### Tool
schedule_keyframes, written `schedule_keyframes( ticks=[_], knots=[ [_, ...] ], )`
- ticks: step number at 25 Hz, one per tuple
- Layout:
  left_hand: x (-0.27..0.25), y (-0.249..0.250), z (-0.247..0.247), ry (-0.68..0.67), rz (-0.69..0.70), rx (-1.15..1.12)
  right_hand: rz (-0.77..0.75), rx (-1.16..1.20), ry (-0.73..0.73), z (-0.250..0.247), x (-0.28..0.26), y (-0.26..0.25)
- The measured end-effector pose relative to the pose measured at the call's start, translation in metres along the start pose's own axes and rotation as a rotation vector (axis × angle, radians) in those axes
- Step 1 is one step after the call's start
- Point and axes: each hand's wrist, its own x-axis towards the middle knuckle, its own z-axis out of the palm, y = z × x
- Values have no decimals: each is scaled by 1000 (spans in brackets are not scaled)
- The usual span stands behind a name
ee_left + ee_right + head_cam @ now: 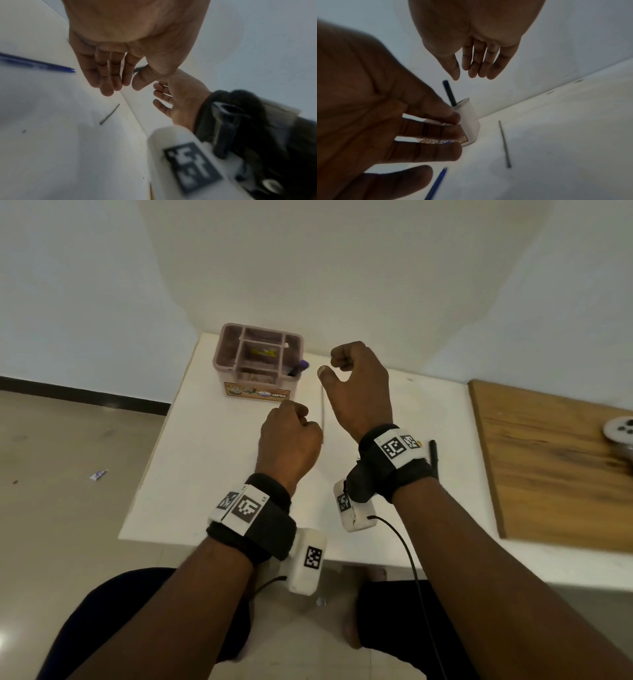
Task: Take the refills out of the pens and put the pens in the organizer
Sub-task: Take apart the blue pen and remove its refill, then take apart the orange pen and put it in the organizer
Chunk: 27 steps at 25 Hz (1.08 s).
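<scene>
A pink organizer [228,361] stands at the table's far left, with a dark pen [300,367] upright in its right compartment [449,93]. A thin refill [322,412] lies on the white table between my hands. A blue pen [37,63] lies on the table beneath my left hand and is hidden in the head view. A black pen [434,453] lies right of my right wrist. My left hand [291,426] hovers in front of the organizer, fingers relaxed and empty [122,88]. My right hand [330,366] hangs to the organizer's right, loosely curled, holding nothing [465,75].
A wooden board [548,467] lies on the table at the right, with a grey round object [620,433] on its far edge. White walls close the corner behind the table [205,474]. Floor lies to the left. A cable [407,556] runs from my right wrist.
</scene>
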Motion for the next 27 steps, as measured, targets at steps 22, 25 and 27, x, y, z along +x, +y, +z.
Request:
schedule_keyframes(
  ticks=[22,25,27],
  knots=[
    [-31,10,107,-204,134,190,347,-489,-117,-102,-74,138],
    [-32,12,99,-201,148,136,308,-274,-3,-101,-76,120],
    [-31,12,91,-204,145,44,245,-123,46,-95,-79,102]
  ],
)
